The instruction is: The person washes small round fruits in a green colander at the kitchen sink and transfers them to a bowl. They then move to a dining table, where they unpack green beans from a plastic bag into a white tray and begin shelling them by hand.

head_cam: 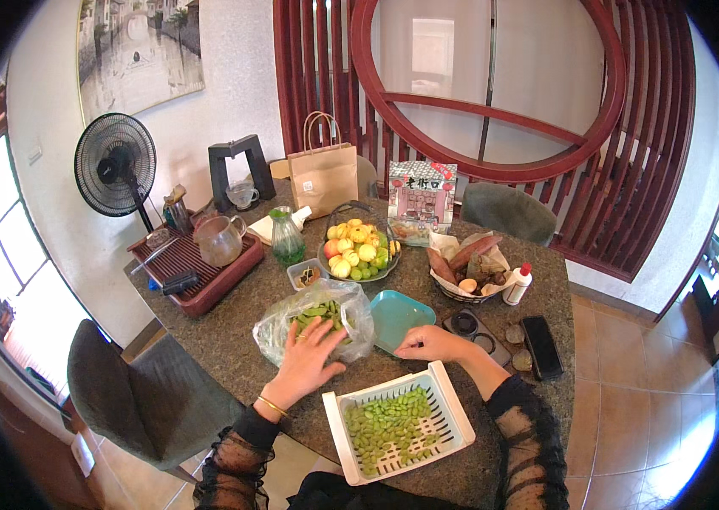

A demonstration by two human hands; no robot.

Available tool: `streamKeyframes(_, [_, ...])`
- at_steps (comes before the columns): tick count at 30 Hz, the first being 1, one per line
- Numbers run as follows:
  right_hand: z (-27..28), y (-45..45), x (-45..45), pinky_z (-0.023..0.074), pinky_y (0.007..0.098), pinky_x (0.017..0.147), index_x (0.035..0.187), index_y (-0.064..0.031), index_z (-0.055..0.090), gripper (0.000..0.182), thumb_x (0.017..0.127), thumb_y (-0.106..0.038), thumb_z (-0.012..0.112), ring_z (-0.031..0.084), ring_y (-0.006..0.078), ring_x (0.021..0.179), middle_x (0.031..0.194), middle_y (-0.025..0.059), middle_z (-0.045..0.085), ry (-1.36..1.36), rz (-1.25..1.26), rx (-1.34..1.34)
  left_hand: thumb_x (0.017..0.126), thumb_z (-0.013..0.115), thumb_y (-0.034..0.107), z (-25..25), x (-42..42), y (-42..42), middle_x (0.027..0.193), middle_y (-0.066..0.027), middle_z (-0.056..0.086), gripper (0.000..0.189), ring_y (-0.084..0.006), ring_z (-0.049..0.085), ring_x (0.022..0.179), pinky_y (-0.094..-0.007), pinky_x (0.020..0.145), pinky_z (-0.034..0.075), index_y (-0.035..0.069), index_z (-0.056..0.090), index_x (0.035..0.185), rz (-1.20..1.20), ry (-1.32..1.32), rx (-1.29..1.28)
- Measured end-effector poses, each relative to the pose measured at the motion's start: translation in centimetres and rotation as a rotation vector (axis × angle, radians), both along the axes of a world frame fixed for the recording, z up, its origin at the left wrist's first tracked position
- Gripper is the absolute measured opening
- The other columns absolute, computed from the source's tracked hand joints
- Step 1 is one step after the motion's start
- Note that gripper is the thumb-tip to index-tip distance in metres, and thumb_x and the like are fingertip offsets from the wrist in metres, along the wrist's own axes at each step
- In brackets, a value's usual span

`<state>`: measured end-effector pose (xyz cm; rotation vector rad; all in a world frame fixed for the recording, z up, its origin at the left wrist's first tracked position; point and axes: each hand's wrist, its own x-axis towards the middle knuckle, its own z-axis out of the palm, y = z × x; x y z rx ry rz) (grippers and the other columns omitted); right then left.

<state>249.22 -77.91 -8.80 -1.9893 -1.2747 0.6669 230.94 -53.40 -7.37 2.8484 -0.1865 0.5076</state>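
My left hand is over the mouth of a clear plastic bag, its fingers spread at the green bean pods inside. Pods under the fingers are partly hidden. My right hand has curled fingers at the near edge of a teal plastic tray; whether something small is between them is hidden. Close to my body, a white slotted plastic basket holds many shelled green beans, with some of its slotted bottom showing.
Behind the bag stand a small clear container, a green glass vase and a fruit basket. A tea tray is at left. On the right are a sweet potato basket, a white bottle and a phone.
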Motion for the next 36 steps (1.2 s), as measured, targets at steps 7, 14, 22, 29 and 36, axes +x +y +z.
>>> streamKeyframes(7, [0.1, -2.1, -0.8, 0.0455, 0.0310, 0.067, 0.083, -0.0012, 0.070, 0.032, 0.085, -0.033, 0.068, 0.060, 0.0173, 0.073, 0.077, 0.0076, 0.064, 0.073, 0.062, -0.058, 0.079, 0.067, 0.018, -3.1, 2.9, 2.1, 0.128, -0.0095, 0.048, 0.039, -0.0297, 0.034, 0.134, -0.0607, 0.109, 0.018, 0.025, 0.059, 0.116, -0.008, -0.076, 0.235])
streamKeyframes(14, [1.1, -0.7, -1.2, 0.0475, 0.0285, 0.072, 0.095, -0.0010, 0.070, 0.029, 0.090, -0.028, 0.063, 0.061, 0.0147, 0.078, 0.084, 0.0064, 0.067, 0.009, 0.142, -0.148, 0.080, 0.065, 0.015, -4.0, 5.4, 2.6, 0.131, -0.0087, 0.049, 0.038, -0.0300, 0.036, 0.133, -0.0586, 0.110, 0.017, 0.023, 0.059, 0.117, 0.070, -0.156, 0.145])
streamKeyframes(22, [8.2, 3.2, -0.8, 0.0501, 0.0379, 0.075, 0.094, -0.0074, 0.071, 0.025, 0.084, -0.028, 0.061, 0.065, 0.0283, 0.085, 0.092, 0.0123, 0.069, -0.421, 0.206, -0.075, 0.074, 0.070, 0.018, -0.1, -0.3, 0.0, 0.116, -0.0087, 0.060, 0.048, -0.0266, 0.055, 0.110, -0.0438, 0.088, 0.044, 0.013, 0.056, 0.120, 0.048, -0.088, 0.034])
streamKeyframes(29, [9.1, 7.7, -2.3, 0.0495, 0.0403, 0.074, 0.094, -0.0077, 0.070, 0.028, 0.082, -0.033, 0.062, 0.063, 0.0318, 0.085, 0.089, 0.0122, 0.068, -0.660, 0.240, -0.542, 0.080, 0.064, 0.012, -1.2, -2.2, -0.2, 0.090, -0.0106, 0.064, 0.033, -0.0316, 0.062, 0.083, -0.0414, 0.071, 0.050, 0.008, 0.059, 0.112, -0.105, -0.025, -0.109])
streamKeyframes(36, [2.8, 2.7, 1.6, 0.0475, 0.0346, 0.085, 0.100, -0.0044, 0.069, 0.029, 0.085, -0.028, 0.063, 0.060, 0.0273, 0.101, 0.108, 0.0141, 0.064, -0.236, 0.425, -0.429, 0.084, 0.055, 0.010, -0.1, -1.2, 0.9, 0.083, -0.0149, 0.061, 0.017, -0.0350, 0.061, 0.080, -0.0434, 0.066, 0.050, 0.006, 0.058, 0.100, 0.023, -0.123, -0.161])
